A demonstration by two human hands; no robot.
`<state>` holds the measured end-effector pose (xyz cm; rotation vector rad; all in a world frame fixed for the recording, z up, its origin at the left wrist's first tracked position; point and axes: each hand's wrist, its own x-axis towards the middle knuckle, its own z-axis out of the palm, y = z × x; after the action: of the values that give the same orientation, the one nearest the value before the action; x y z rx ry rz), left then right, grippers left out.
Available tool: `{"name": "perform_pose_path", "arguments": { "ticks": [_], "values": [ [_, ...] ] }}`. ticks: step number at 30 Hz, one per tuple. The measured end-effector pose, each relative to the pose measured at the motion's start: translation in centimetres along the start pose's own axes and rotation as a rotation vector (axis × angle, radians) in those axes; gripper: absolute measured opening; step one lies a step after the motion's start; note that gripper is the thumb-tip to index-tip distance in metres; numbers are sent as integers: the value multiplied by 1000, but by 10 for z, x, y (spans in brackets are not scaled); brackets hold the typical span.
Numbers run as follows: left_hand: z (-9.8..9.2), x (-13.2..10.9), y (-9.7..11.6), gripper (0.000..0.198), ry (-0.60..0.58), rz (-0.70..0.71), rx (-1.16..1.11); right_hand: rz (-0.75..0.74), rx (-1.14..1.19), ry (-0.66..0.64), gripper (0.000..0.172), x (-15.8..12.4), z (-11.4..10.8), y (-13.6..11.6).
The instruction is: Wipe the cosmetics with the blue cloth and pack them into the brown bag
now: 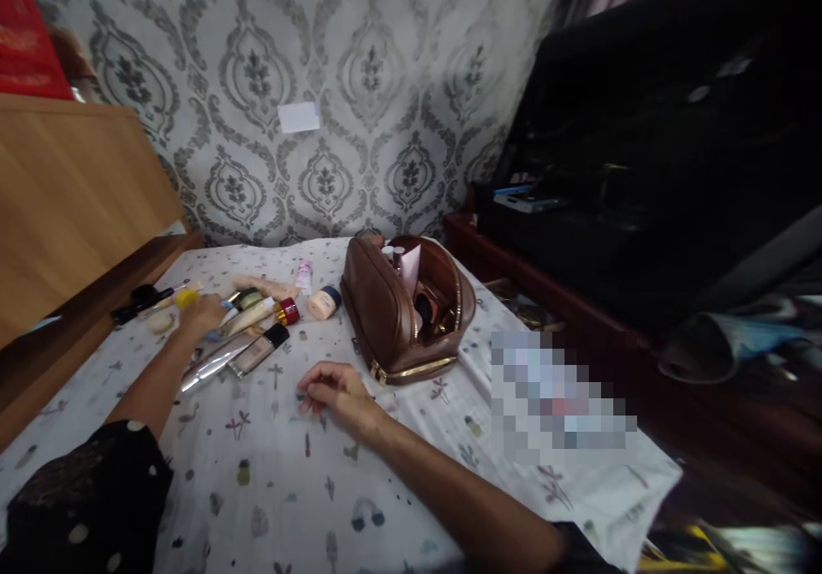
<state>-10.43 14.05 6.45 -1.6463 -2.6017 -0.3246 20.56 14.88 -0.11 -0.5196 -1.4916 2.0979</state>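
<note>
Patterned wallpaper [369,68], bag [378,308] near cosmetics [253,355], right hand [342,391] loosely unclenched, left hand [201,312], grip unclear

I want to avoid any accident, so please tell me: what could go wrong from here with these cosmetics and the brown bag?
The left hand is among closely placed cosmetics, so it might push the silver tube or the black-capped bottle out of place. The brown bag stands open near the right hand; a bump might tip it and spill what is inside.
</note>
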Motion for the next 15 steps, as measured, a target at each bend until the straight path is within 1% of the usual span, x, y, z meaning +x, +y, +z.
{"name": "perform_pose_path", "arguments": {
  "ticks": [3, 7, 11, 13, 14, 15],
  "values": [
    [-7, -6, 12, 22, -10, -119, 132, -1, 47, -12, 13, 0, 0, -3],
    [-20, -19, 31, 20, 17, -150, 242, 13, 64, -10, 16, 0, -1, -4],
    [-45, -39, 41, 34, 93, -191, 318, 12, 37, -4, 22, 1, -1, -1],
    [-58, -51, 45, 40, 153, -153, 325, -27, -46, 39, 25, 0, -2, -1],
    [-63, -58, 48, 38, 181, -144, 303, -76, -117, 87, 30, 0, -2, -1],
    [-66, -65, 53, 35, 167, -97, 246, -144, -199, 142, 37, -1, -2, -1]
  ]
}}
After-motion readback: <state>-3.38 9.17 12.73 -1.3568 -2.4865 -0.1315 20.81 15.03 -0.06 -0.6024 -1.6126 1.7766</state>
